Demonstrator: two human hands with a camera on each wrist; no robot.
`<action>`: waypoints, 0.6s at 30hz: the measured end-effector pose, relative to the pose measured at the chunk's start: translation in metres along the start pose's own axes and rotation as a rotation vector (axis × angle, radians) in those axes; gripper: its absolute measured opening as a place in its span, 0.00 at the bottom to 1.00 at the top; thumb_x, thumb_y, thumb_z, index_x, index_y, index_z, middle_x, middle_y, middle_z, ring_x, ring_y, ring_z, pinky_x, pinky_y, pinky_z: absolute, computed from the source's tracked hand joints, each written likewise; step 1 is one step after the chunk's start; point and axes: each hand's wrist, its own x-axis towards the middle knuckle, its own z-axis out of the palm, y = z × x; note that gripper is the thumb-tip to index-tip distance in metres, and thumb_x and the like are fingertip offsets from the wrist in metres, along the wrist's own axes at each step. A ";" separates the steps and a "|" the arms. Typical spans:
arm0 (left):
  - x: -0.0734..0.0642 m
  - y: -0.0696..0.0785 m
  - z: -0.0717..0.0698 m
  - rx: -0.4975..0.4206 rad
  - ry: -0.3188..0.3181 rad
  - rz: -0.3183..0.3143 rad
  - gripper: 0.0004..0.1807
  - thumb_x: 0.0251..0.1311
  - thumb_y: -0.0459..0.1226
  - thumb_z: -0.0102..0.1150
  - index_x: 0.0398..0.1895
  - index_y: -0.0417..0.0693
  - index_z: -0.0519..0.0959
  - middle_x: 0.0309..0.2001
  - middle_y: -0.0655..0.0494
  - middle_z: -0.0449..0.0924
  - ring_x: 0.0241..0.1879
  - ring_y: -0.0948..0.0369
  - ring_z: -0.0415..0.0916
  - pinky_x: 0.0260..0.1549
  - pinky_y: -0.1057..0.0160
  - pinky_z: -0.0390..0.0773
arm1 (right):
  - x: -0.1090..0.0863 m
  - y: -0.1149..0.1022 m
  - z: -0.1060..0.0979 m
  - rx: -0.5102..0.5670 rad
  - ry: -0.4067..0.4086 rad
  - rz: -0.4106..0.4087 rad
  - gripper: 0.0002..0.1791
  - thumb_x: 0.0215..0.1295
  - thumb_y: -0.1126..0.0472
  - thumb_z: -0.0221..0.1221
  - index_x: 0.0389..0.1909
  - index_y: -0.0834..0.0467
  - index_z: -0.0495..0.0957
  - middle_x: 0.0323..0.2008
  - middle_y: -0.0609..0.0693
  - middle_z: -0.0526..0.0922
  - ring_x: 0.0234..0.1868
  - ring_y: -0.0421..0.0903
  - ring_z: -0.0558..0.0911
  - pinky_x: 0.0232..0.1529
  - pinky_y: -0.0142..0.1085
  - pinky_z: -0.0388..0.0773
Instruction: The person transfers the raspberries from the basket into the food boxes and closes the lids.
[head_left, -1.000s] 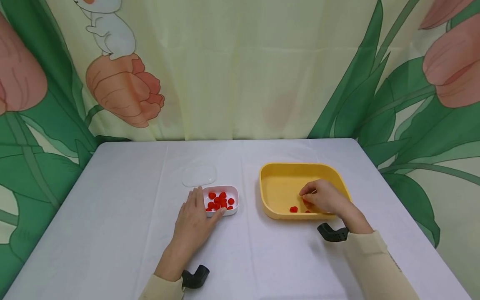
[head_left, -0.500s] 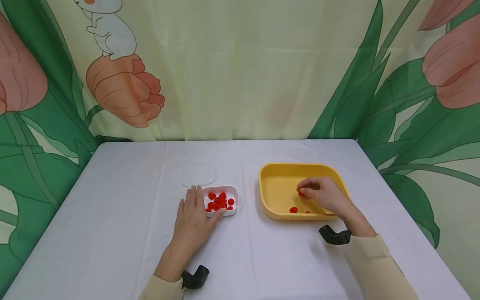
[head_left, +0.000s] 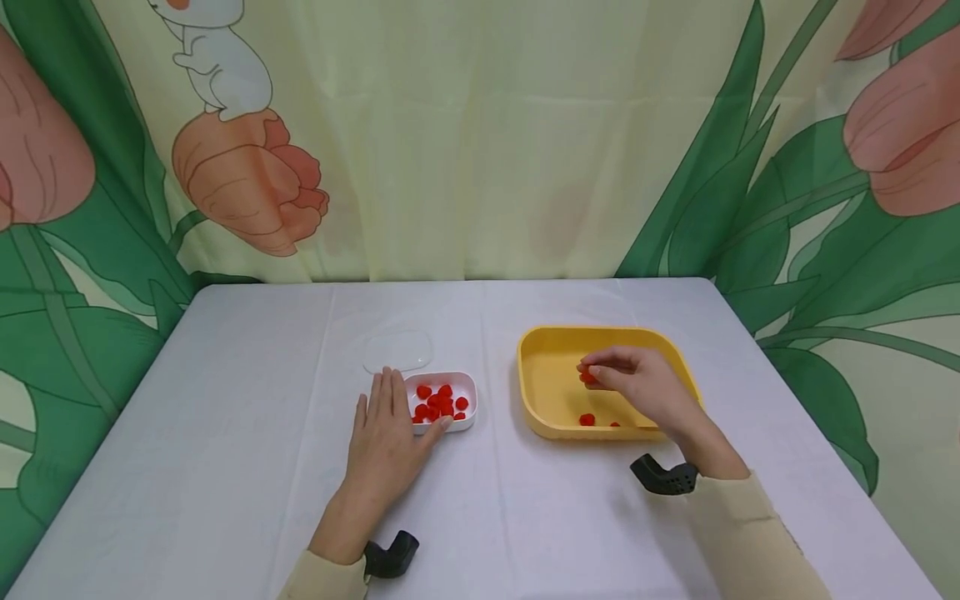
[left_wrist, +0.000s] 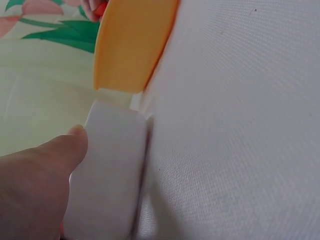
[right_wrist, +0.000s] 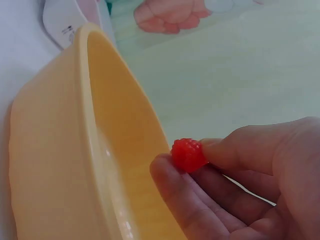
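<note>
Red, bumpy, berry-shaped piece [right_wrist: 189, 155] pinched between right hand [head_left: 641, 387] fingers and thumb.
Similar red pieces [head_left: 587, 420] lie below, in the yellow rounded-rectangular plastic-looking tray [head_left: 555, 377]. Well left of these fingers, the white oblong box [left_wrist: 107, 170] is flanked by the left hand's [head_left: 386, 442] straight fingers, thumb spread. Light pressure and rim clearance are advised.

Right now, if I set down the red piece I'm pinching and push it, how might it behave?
The red piece would probably roll unevenly, being roundish but bumpy. It's likely light, small enough for the right hand to hold in a pinch. It may be fairly firm, since no obvious squashing shows where it's pinched.
</note>
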 end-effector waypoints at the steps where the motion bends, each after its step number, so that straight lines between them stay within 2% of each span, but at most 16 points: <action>1: 0.000 0.000 0.000 0.001 -0.002 0.000 0.56 0.58 0.59 0.62 0.77 0.32 0.49 0.78 0.34 0.47 0.78 0.39 0.44 0.74 0.36 0.48 | 0.000 -0.002 0.001 0.019 -0.004 -0.007 0.15 0.71 0.58 0.58 0.53 0.59 0.80 0.51 0.58 0.85 0.51 0.56 0.86 0.56 0.44 0.81; 6: 0.000 0.002 0.000 0.003 -0.010 -0.006 0.56 0.58 0.58 0.63 0.77 0.33 0.49 0.78 0.34 0.47 0.78 0.39 0.44 0.74 0.36 0.48 | -0.002 -0.009 0.007 0.078 -0.019 -0.042 0.15 0.71 0.59 0.59 0.53 0.61 0.80 0.51 0.60 0.85 0.51 0.59 0.86 0.57 0.49 0.80; 11: 0.000 0.002 0.000 0.012 -0.015 -0.009 0.56 0.58 0.59 0.62 0.77 0.33 0.49 0.78 0.35 0.47 0.78 0.39 0.44 0.74 0.36 0.48 | -0.003 -0.015 0.013 0.105 -0.028 -0.044 0.14 0.70 0.58 0.59 0.53 0.58 0.81 0.50 0.57 0.86 0.50 0.56 0.86 0.58 0.50 0.80; 14: 0.000 0.003 0.000 0.015 -0.015 -0.010 0.56 0.58 0.59 0.62 0.77 0.33 0.49 0.78 0.35 0.47 0.78 0.39 0.44 0.74 0.36 0.48 | -0.002 -0.019 0.017 0.133 -0.042 -0.048 0.14 0.70 0.57 0.60 0.52 0.57 0.81 0.50 0.56 0.86 0.52 0.58 0.86 0.59 0.52 0.78; 18: 0.000 0.003 -0.001 0.013 -0.026 -0.016 0.56 0.58 0.59 0.62 0.77 0.33 0.48 0.78 0.35 0.46 0.78 0.39 0.43 0.74 0.37 0.46 | 0.001 -0.024 0.024 0.158 -0.060 -0.056 0.13 0.69 0.57 0.60 0.51 0.56 0.81 0.49 0.55 0.86 0.52 0.60 0.85 0.59 0.51 0.79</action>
